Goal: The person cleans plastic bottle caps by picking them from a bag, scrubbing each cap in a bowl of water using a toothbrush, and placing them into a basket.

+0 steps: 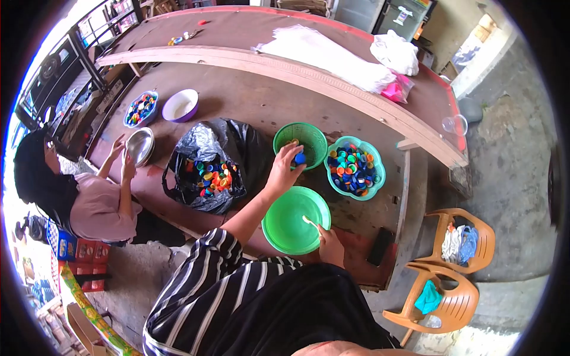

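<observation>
My left hand [287,168] is closed on a blue bottle cap [300,159], over the near rim of a green perforated basket [313,135]. Some yellowish pieces show inside that basket. In my right hand [331,246] is a small cream-coloured tool [309,221] with a thin handle; its exact kind is too small to tell. The tool's end lies over a light green basin [279,222], which seems to hold liquid. To the right, a turquoise scalloped bowl [379,185] is full of mixed bottle caps [351,169]. On the left, a black plastic bag [237,139] lies open around mostly orange and red caps [217,178].
Across the table [237,89], a person [101,199] holds a metal bowl [141,146]. Beyond stand a bowl of caps [141,110] and a purple-rimmed bowl [180,105]. A black phone-like object [380,246] lies near the right edge. Orange chairs [436,296] stand right.
</observation>
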### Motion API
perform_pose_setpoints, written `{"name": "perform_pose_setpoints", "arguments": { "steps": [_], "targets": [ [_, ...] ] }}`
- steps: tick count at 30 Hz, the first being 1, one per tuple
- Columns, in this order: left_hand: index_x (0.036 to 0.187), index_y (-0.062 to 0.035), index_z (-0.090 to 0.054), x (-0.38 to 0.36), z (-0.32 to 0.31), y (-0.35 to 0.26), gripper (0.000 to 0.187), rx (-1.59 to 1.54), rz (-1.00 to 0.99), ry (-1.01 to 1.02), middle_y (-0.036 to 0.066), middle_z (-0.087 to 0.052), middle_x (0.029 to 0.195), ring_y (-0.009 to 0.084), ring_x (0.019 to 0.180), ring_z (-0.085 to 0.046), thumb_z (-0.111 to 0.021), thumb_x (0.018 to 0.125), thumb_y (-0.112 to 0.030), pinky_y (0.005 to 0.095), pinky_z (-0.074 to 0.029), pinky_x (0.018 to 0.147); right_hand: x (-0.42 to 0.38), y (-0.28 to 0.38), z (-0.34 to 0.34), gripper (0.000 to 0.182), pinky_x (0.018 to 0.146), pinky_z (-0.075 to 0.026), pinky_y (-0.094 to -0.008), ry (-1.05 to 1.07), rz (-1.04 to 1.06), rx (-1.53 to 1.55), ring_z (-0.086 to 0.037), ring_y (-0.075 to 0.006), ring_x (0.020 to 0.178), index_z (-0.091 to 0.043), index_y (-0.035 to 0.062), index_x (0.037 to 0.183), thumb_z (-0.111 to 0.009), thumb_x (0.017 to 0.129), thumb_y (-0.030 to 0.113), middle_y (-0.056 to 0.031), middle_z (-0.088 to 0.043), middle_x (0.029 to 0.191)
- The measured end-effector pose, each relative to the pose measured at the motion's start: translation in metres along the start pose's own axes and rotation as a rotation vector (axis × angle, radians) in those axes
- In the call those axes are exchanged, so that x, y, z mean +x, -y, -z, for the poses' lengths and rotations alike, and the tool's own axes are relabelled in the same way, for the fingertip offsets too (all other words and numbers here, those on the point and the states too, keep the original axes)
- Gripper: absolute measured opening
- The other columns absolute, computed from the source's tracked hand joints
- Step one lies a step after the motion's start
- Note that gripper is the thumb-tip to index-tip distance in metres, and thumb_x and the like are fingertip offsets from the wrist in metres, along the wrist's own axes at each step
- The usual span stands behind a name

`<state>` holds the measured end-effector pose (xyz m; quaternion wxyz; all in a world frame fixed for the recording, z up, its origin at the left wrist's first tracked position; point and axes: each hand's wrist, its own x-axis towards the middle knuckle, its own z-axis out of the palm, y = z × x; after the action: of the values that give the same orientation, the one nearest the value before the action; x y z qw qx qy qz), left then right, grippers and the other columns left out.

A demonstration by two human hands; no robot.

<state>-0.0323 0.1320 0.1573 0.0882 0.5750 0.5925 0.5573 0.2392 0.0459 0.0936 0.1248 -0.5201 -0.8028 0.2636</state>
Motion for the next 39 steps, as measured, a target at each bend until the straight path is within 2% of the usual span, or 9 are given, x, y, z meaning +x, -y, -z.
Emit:
{"name": "perform_pose_setpoints", "arguments": {
  "steps": [6, 9, 11, 15, 22, 30, 33, 37, 39],
  "targets": [
    [0.11, -0.0044, -0.064, -0.001, 0.06, -0.006, 0.03, 0.236, 0.045, -0.266, 0.013, -0.062, 0.112, 0.0315, 0.106, -0.058, -0.069, 0.08, -0.005, 0.0384, -0.046, 0.094, 0.0, -0.008, -0.005, 0.038, 0.074, -0.051, -0.0451, -0.003, 0.017, 0.02, -0.061, -0.0341, 0.09, -0.056, 0.0208, 0.129, -0.052, 0.092, 0.015, -0.0117, -0.058, 0.106],
    [0.103, -0.0037, -0.063, -0.028, 0.102, 0.036, 0.018, 0.337, 0.184, -0.471, 0.01, -0.061, 0.096, 0.0234, 0.089, -0.061, -0.066, 0.085, -0.003, 0.0329, -0.051, 0.077, 0.0, -0.008, -0.006, 0.037, 0.073, -0.051, -0.0445, -0.009, 0.025, 0.008, -0.062, -0.0344, 0.09, -0.057, 0.0191, 0.128, -0.054, 0.091, 0.013, -0.012, -0.058, 0.105],
    [0.099, -0.0035, -0.06, -0.053, 0.131, 0.081, 0.013, 0.406, 0.255, -0.52, 0.011, -0.058, 0.091, 0.028, 0.084, -0.057, -0.063, 0.087, -0.006, 0.0396, -0.047, 0.075, 0.0, -0.005, -0.004, 0.037, 0.073, -0.051, -0.0441, -0.017, 0.051, 0.019, -0.062, -0.0344, 0.09, -0.058, 0.0176, 0.127, -0.055, 0.09, 0.011, -0.0122, -0.059, 0.104],
    [0.09, -0.0022, -0.063, -0.1, 0.161, 0.167, 0.012, 0.553, 0.477, -0.265, 0.015, -0.062, 0.091, 0.0322, 0.086, -0.059, -0.065, 0.083, -0.012, 0.0424, -0.047, 0.076, 0.008, -0.006, -0.004, 0.037, 0.073, -0.051, -0.044, -0.015, 0.076, 0.036, -0.062, -0.0341, 0.09, -0.059, 0.0153, 0.126, -0.057, 0.089, 0.009, -0.0117, -0.06, 0.102],
    [0.094, -0.0064, -0.07, -0.116, 0.125, 0.266, 0.021, 0.815, 0.485, -0.065, 0.017, -0.068, 0.093, 0.033, 0.091, -0.062, -0.057, 0.079, -0.014, 0.0433, -0.045, 0.088, 0.007, -0.006, 0.0, 0.037, 0.076, -0.05, -0.0436, 0.037, 0.044, 0.074, -0.061, -0.0362, 0.093, -0.06, 0.0151, 0.125, -0.056, 0.089, 0.01, -0.0125, -0.06, 0.107],
    [0.085, -0.0102, -0.071, -0.095, 0.136, 0.235, 0.015, 0.893, 0.684, 0.158, 0.013, -0.069, 0.091, 0.0314, 0.088, -0.062, -0.065, 0.075, -0.02, 0.0402, -0.046, 0.083, -0.001, -0.006, -0.003, 0.036, 0.074, -0.05, -0.0447, 0.041, 0.056, 0.043, -0.061, -0.0347, 0.093, -0.059, 0.0153, 0.125, -0.056, 0.089, 0.012, -0.0106, -0.059, 0.108],
    [0.087, -0.0103, -0.072, -0.099, 0.146, 0.22, 0.015, 0.909, 0.554, -0.096, 0.013, -0.068, 0.093, 0.0313, 0.088, -0.062, -0.067, 0.076, -0.018, 0.0406, -0.046, 0.082, 0.003, 0.009, 0.003, 0.036, 0.074, -0.051, -0.044, 0.063, 0.069, -0.008, -0.061, -0.0344, 0.092, -0.059, 0.0152, 0.125, -0.056, 0.089, 0.011, -0.0103, -0.059, 0.107],
    [0.094, -0.0048, -0.071, -0.109, 0.165, 0.195, 0.021, 0.534, 0.441, -0.344, 0.013, -0.068, 0.099, 0.0335, 0.085, -0.064, -0.072, 0.076, -0.015, 0.0391, -0.051, 0.08, 0.016, 0.019, -0.001, 0.036, 0.073, -0.051, -0.0432, 0.099, 0.18, -0.034, -0.062, -0.0327, 0.091, -0.058, 0.0143, 0.126, -0.055, 0.09, 0.011, -0.0103, -0.059, 0.105],
    [0.1, -0.0042, -0.07, -0.107, 0.173, 0.16, 0.023, 0.43, 0.523, -0.363, 0.012, -0.067, 0.098, 0.0297, 0.086, -0.067, -0.073, 0.078, -0.01, 0.0345, -0.053, 0.076, 0.027, 0.022, -0.011, 0.039, 0.073, -0.052, -0.043, 0.072, 0.167, -0.106, -0.062, -0.0323, 0.091, -0.058, 0.0135, 0.127, -0.054, 0.089, 0.008, -0.0111, -0.06, 0.104]
  ]
}}
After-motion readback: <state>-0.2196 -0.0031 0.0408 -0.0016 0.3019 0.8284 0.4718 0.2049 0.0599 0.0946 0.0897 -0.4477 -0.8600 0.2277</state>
